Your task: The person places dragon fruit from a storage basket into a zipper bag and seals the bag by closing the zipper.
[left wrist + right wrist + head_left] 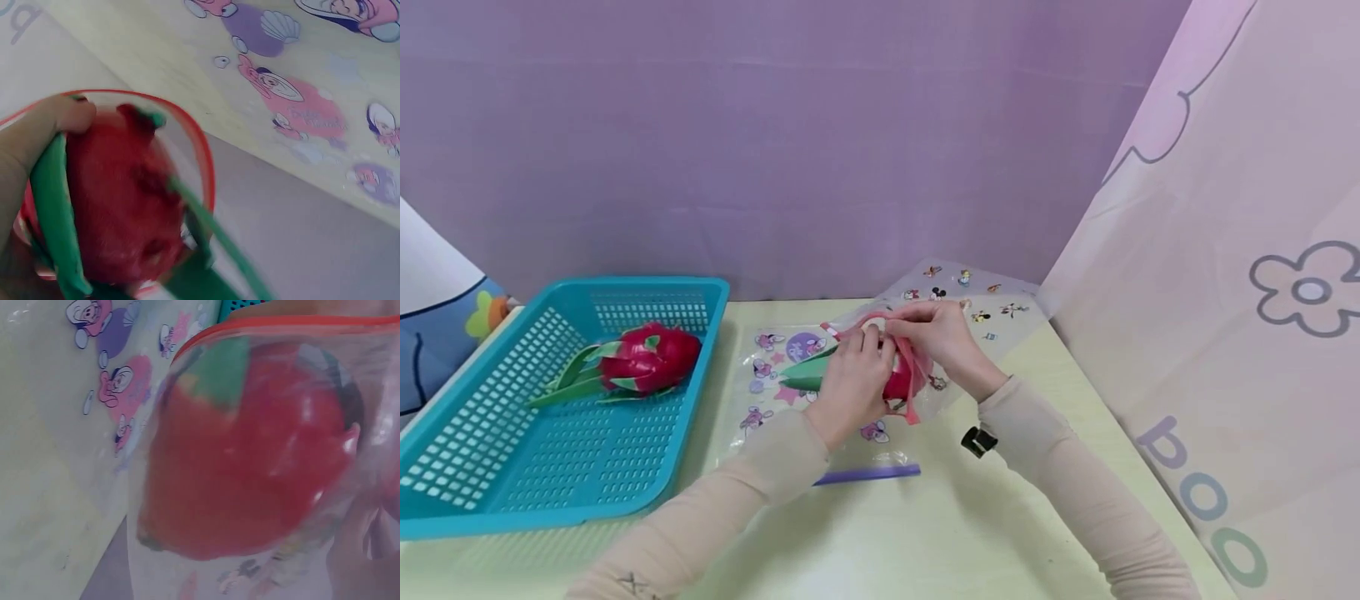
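Note:
A red dragon fruit point(898, 385) with long green leaves lies partly inside a clear zip bag point(955, 287) printed with small cartoon figures. My left hand point(853, 377) grips the fruit at its leafy side; in the left wrist view the thumb presses on the red skin point(119, 200). The bag's red zip edge point(206, 150) loops around the fruit there. With its fingertips, my right hand point(942, 337) pinches the bag's rim on the far side. Through the plastic, the right wrist view shows the fruit's round end point(244, 469).
Under the hands lies a second clear bag point(865, 475) with pink and purple prints and a purple zip. To the left stands a blue-green plastic basket point(700, 392) holding another dragon fruit point(651, 358). A purple cloth point(850, 167) hangs behind the table.

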The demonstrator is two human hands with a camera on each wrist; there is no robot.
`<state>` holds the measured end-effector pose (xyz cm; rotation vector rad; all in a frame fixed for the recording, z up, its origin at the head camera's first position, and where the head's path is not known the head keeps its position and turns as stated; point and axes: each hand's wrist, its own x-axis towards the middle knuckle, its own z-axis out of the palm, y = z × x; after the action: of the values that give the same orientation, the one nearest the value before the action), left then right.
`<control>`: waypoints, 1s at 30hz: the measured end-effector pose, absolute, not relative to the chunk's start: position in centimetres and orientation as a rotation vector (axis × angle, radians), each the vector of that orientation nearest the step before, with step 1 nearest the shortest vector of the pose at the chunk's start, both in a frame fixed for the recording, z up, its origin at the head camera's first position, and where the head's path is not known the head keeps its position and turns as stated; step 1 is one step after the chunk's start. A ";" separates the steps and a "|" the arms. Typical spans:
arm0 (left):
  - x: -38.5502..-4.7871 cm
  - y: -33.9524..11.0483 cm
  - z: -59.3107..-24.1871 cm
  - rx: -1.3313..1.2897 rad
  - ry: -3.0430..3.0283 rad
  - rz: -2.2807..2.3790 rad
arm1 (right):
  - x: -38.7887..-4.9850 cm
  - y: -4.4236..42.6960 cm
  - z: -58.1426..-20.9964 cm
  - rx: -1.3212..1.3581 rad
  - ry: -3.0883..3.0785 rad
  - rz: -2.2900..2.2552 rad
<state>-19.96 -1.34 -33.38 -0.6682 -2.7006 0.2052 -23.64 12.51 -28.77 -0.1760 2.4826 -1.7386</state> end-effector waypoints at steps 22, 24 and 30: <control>-20.8 0.3 -32.8 -0.651 -2.752 0.117 | -22.6 13.4 -27.6 -0.283 2.484 -1.690; -21.4 0.6 -32.8 -0.637 -2.788 0.096 | -22.5 13.5 -27.3 -0.343 2.509 -1.671; -23.1 0.5 -33.3 -0.573 -2.855 0.063 | -22.1 14.5 -26.0 -0.556 2.756 -1.530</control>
<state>-23.10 0.53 -33.33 -0.5726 -2.8546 0.0625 -22.08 14.50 -26.01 -0.5558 2.7561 -1.5300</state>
